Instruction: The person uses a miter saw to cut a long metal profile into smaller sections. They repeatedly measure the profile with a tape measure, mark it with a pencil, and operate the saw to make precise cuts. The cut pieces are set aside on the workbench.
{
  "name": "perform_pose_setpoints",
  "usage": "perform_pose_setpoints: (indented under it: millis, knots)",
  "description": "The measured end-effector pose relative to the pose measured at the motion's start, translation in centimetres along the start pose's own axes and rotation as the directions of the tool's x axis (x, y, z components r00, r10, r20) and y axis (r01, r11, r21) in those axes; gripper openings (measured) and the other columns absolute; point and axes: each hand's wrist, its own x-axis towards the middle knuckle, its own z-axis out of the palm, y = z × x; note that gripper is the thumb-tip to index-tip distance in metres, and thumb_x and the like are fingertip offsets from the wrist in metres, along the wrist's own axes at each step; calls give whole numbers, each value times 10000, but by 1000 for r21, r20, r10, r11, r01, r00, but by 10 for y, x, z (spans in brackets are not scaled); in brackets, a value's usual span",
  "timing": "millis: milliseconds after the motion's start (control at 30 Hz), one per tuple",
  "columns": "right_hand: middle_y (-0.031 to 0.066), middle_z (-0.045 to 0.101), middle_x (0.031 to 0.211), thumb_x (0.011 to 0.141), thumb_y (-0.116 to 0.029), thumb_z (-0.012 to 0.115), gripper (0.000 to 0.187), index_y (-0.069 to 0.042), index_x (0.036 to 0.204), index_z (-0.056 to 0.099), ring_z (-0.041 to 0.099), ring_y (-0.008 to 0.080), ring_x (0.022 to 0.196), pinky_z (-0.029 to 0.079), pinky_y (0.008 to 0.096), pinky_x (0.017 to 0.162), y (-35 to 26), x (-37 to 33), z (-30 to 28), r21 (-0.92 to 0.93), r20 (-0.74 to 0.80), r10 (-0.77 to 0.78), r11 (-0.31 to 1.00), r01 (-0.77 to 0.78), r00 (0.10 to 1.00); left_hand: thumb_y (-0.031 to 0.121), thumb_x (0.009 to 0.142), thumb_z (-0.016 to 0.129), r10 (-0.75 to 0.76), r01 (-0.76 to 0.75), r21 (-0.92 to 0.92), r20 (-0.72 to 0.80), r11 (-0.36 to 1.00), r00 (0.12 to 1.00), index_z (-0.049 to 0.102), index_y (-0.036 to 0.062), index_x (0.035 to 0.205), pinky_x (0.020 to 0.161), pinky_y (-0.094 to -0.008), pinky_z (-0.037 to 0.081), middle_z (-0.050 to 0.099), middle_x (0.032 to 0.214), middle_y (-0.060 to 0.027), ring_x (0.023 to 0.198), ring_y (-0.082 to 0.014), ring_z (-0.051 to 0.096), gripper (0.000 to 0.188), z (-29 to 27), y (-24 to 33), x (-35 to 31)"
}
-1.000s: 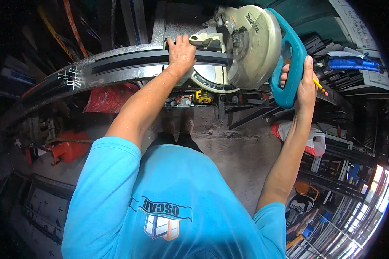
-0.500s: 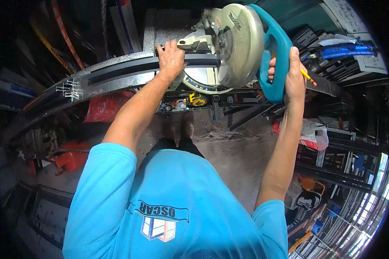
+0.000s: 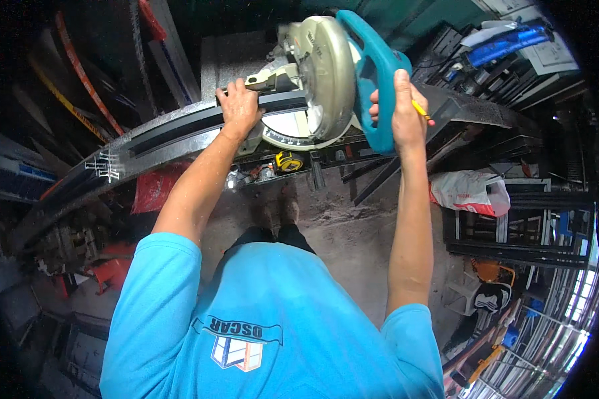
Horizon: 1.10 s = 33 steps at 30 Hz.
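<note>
My left hand (image 3: 238, 106) presses down on a long dark metal profile (image 3: 283, 101) beside the saw, its fingers hooked over the far side. The profile lies along the bench, its right end at the blade guard of a miter saw (image 3: 331, 80). My right hand (image 3: 407, 123) is wrapped round the saw's teal handle (image 3: 381, 56), thumb pointing up along it. A yellow pencil (image 3: 419, 109) sticks out from between that hand's fingers. The guard hides the blade. A curved scale (image 3: 293, 139) shows on the saw's base.
A yellow and black tape measure (image 3: 288, 161) sits by small hardware at the near edge. Farther left on the bench is a cluster of small metal pieces (image 3: 104, 166). A white and red bag (image 3: 469, 191) lies right, near stacked frames. Dark offcuts (image 3: 379, 179) jut out below the saw.
In the picture, the saw head and my right hand have shifted left, more than the bench has. Both hands keep their hold. The view itself has turned slightly.
</note>
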Motion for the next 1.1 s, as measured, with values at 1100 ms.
perform_pose_setpoints:
  millis: [1100]
  knots:
    - [86,639,609,1027,-560,507,601,-17,793,615,671,181,563,514,330,547,62,-19,6,70,-77,-193,978,199,978,476,721,867,-31,22,92,94,996,995,799,169,1042,1065,-603,352,573,1219,-109,1217,-319,533,450,-9,8,1]
